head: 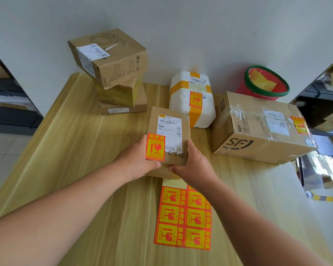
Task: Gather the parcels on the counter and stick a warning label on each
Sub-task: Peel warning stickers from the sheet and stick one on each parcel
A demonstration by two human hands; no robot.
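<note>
A small flat cardboard parcel (168, 120) with a white shipping label and an orange warning label (155, 147) is at the counter's middle. My left hand (136, 160) grips its left near corner, and my right hand (195, 162) grips its right near corner. Just in front of it lies a sheet of orange warning labels (184, 217). A white foam parcel (192, 100) and a large SF box (261, 129) at the right each carry a warning label. At the back left is a stack of three boxes (115, 73) with no orange label showing.
The wooden counter (75, 150) runs to a white wall at the back. A red bucket with a green rim (265, 83) holding yellow backing paper stands at the back right. Shelves with boxes line both sides.
</note>
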